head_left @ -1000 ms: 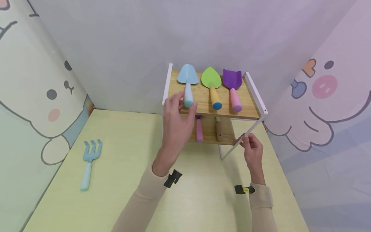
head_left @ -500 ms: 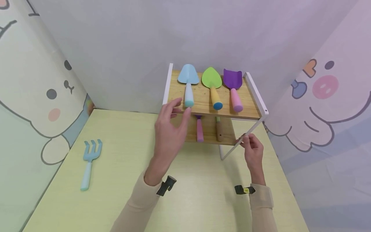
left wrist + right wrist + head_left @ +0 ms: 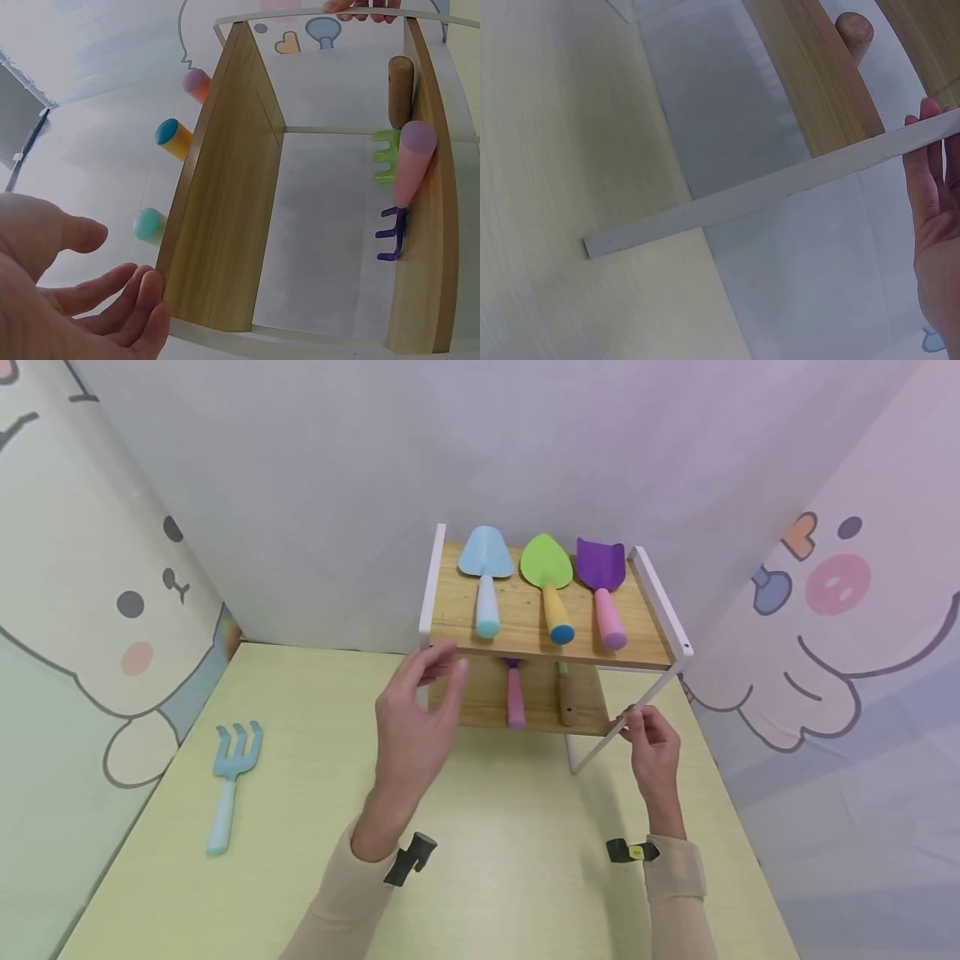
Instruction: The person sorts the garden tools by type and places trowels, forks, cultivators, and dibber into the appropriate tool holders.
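Note:
A two-tier wooden rack [image 3: 517, 639] with a white frame stands at the back of the table. Its upper board carries a light blue trowel [image 3: 486, 556], a green trowel with a yellow handle [image 3: 547, 564] and a purple shovel with a pink handle [image 3: 602, 567]. On the lower board lie a purple-tined hand rake [image 3: 415, 161] with a pink handle and a green-tined one with a brown handle [image 3: 400, 94]. My left hand [image 3: 416, 727], holding nothing, hovers by the rack's front left corner, fingers loosely bent. My right hand [image 3: 655, 756] pinches the rack's slanted white leg [image 3: 742, 196].
A light blue hand fork [image 3: 234, 785] lies on the left of the pale yellow table [image 3: 315, 710]. A grey curtain [image 3: 315, 502] hangs behind the rack, with cartoon-printed panels at both sides.
My left hand has drawn away from the light blue trowel's handle, moving left and down toward me. My right hand stays on the leg, and the tools have not moved.

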Tool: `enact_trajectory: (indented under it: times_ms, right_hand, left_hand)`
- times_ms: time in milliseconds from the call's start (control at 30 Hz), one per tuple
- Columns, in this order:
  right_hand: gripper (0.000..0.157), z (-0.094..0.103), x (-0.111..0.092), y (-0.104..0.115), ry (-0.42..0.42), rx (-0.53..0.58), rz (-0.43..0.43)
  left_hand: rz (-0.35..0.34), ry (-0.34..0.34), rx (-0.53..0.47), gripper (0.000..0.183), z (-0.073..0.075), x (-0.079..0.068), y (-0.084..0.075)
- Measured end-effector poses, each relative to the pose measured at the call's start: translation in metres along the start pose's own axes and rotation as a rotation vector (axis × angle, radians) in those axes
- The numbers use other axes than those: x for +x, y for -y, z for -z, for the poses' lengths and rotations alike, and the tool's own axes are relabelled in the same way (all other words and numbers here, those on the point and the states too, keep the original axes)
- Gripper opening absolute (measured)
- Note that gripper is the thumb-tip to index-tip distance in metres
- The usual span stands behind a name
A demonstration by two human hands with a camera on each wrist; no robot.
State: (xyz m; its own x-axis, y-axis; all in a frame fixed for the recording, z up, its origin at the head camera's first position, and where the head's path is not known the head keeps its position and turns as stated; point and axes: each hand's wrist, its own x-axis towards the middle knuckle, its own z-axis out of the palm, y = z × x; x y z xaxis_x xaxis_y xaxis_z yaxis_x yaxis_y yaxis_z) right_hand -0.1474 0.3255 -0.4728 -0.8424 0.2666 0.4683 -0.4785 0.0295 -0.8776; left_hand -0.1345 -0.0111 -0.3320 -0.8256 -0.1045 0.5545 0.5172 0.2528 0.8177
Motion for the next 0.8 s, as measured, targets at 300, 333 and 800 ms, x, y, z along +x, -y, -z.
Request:
enact_trajectory:
  times_ms: [300, 333, 800]
  right_hand:
    - [0.021, 0.001, 0.0, 0.0, -0.004, -0.017, -0.003]
    - [0.021, 0.001, 0.0, 0.0, -0.004, -0.017, -0.003]
    - [0.022, 0.002, 0.0, -0.003, -0.011, -0.013, 0.0]
  left_hand:
    - [0.009, -0.006, 0.023, 0.022, 0.011, -0.01, 0.013]
    - [0.015, -0.004, 0.024, 0.022, 0.013, -0.011, 0.015]
    - [0.156, 0.03, 0.068, 0.018, 0.03, -0.028, 0.037]
